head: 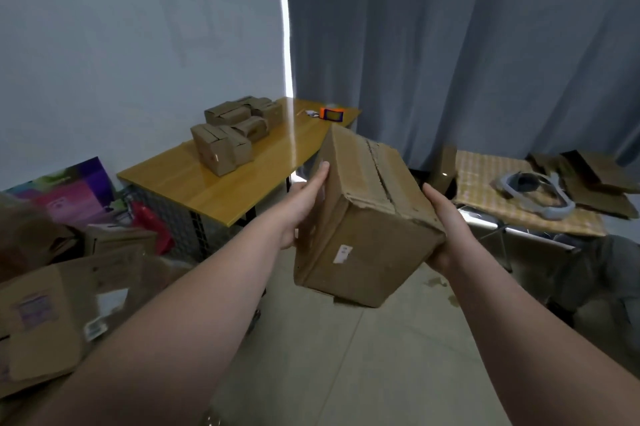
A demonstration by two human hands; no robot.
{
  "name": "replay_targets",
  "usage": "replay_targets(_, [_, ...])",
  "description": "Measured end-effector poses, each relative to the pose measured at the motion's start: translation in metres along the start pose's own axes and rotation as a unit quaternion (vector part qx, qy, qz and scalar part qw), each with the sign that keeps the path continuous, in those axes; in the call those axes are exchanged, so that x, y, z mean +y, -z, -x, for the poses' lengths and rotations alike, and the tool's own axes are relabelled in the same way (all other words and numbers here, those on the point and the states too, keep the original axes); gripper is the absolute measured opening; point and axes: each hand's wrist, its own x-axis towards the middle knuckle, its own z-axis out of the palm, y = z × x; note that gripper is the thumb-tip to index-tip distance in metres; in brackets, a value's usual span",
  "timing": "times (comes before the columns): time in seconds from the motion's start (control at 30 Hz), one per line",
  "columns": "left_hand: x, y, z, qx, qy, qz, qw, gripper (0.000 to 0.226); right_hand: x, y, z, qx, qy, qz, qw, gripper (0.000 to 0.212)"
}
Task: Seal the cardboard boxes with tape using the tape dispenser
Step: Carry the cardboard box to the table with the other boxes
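Grey curtain (450,45), box (363,218) between left hand (304,204), right hand (446,231), right fingers hidden

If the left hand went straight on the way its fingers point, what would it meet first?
Past the brown cardboard box it presses, the left hand seems aimed at the far end of the yellow wooden table, near the orange tape dispenser; depth is unclear.

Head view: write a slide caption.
Left hand and right hand hold a tilted cardboard box; tape dispenser and small boxes sit on the table.
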Motion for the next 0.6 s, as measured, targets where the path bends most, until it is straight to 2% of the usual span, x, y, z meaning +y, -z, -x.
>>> replay_targets(0.07, [0.007, -0.010, -0.029, -0.001, 0.004, 0.017, 1.000, 0.108, -0.012, 0.009, -0.039, -0.023, 0.030, 0.011, 0.999, 0.031])
replay_targets(0.13, [0.015, -0.020, -0.062, 0.006, 0.007, 0.041, 0.999, 0.105, -0.024, 0.021, -0.081, -0.030, 0.041, 0.040, 0.998, 0.034])
replay_targets(0.2, [0.025, -0.030, -0.098, 0.010, 0.009, 0.086, 0.996, 0.089, -0.038, 0.034, -0.123, -0.039, 0.027, 0.075, 0.996, 0.041])
replay_targets(0.43, [0.072, -0.061, -0.206, 0.053, 0.000, 0.176, 0.983, 0.049, -0.103, 0.066, -0.244, -0.075, 0.012, 0.160, 0.984, 0.029])
replay_targets(0.6, [0.085, -0.066, -0.257, 0.142, 0.009, 0.262, 0.955, 0.033, -0.123, 0.057, -0.316, -0.132, 0.003, 0.188, 0.973, 0.035])
